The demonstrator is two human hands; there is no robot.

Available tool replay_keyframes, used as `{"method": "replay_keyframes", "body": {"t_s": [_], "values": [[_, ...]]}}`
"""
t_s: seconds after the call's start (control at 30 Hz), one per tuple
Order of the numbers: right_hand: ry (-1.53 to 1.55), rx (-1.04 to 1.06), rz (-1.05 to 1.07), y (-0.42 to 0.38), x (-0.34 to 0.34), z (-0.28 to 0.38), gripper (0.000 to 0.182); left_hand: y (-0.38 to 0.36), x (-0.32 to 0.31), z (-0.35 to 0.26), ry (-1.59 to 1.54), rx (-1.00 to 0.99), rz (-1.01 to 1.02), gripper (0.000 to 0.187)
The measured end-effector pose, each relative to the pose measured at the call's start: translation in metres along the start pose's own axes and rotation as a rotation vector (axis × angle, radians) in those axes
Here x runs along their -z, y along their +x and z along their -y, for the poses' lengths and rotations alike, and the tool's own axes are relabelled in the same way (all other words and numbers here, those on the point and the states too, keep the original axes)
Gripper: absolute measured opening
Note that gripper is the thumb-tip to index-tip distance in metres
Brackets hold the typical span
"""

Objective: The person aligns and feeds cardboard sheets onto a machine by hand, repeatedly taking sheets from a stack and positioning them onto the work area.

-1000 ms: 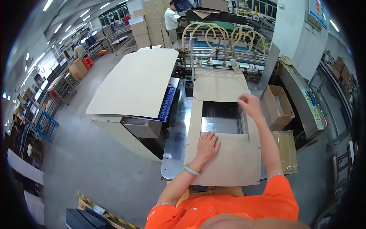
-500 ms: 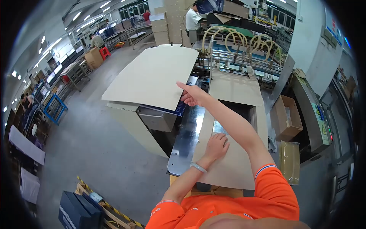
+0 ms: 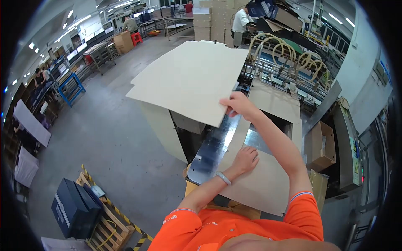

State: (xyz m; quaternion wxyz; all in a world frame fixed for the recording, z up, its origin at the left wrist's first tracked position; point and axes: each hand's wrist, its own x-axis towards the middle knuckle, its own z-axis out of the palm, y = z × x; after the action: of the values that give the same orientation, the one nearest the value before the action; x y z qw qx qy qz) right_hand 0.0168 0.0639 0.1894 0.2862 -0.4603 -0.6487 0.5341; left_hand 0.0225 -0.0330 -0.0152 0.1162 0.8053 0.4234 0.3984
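Observation:
My right hand [image 3: 240, 104] pinches the near right corner edge of a large beige cardboard sheet [image 3: 192, 79], thumb on top and fingers partly hidden beneath. That sheet lies over another one on the left side of the machine. My left hand [image 3: 246, 161], with a pale bracelet at the wrist, rests palm down on a second cardboard piece [image 3: 259, 184] in front of me, its fingers slightly bent. Between the two boards runs a shiny metal plate [image 3: 209, 154]. Just beyond my left hand, a rectangular opening shows more metal.
Machine rails with curved yellowish hoses [image 3: 289, 50] stand ahead. An open carton [image 3: 322, 144] sits at the right beside a long machine housing [image 3: 347, 154]. Dark blue boxes [image 3: 75, 209] lie on a wooden pallet [image 3: 113, 230] at lower left. Several people are farther back.
My right hand has closed on the large sheet's edge, and the sheet's near corner now covers the blue printed edge seen before. My left hand stays on its board. The view has turned left.

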Motion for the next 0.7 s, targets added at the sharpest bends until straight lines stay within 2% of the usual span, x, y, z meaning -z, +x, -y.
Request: {"method": "replay_keyframes", "body": {"t_s": [0.03, 0.17, 0.23, 0.27, 0.33, 0.4, 0.43, 0.5, 0.53, 0.67, 0.7], "values": [[-0.02, 0.023, 0.007, -0.01, 0.003, -0.004, 0.015, 0.0, 0.001, 0.001, 0.002, 0.009, -0.007, 0.018], [-0.038, 0.018, 0.037, -0.043, 0.038, -0.021, 0.017, 0.002, 0.006, 0.005, -0.463, 0.221, 0.012, 0.023], [0.014, -0.027, -0.006, -0.061, 0.063, -0.032, 0.016, 0.009, 0.032, 0.009, -0.625, 0.58, 0.231, 0.036], [0.016, -0.023, -0.02, -0.069, 0.08, -0.037, 0.016, 0.002, 0.023, 0.027, -0.624, 0.569, 0.24, 0.036], [-0.134, -0.099, -0.064, -0.088, 0.111, -0.049, 0.019, -0.02, 0.003, 0.073, -1.03, 0.414, -0.219, 0.05], [-0.199, -0.086, -0.113, -0.107, 0.134, -0.061, 0.026, -0.042, 0.047, 0.098, -1.116, 0.567, -0.208, 0.056], [-0.197, -0.086, -0.122, -0.117, 0.145, -0.066, 0.026, -0.042, 0.095, 0.056, -1.679, 0.746, -0.36, 0.054], [-0.283, -0.078, -0.159, -0.134, 0.166, -0.077, 0.032, -0.066, 0.133, 0.043, -2.314, 0.332, -0.267, 0.058], [-0.278, -0.075, -0.167, -0.141, 0.176, -0.084, 0.032, -0.062, 0.142, 0.043, -2.311, 0.333, -0.256, 0.058], [-0.581, -0.137, -0.237, -0.165, 0.207, -0.107, 0.03, -0.024, 0.169, 0.048, -1.522, 0.875, -0.288, 0.063], [-0.578, -0.146, -0.245, -0.169, 0.208, -0.108, 0.03, -0.02, 0.172, 0.044, -1.525, 0.879, -0.275, 0.063]]}}
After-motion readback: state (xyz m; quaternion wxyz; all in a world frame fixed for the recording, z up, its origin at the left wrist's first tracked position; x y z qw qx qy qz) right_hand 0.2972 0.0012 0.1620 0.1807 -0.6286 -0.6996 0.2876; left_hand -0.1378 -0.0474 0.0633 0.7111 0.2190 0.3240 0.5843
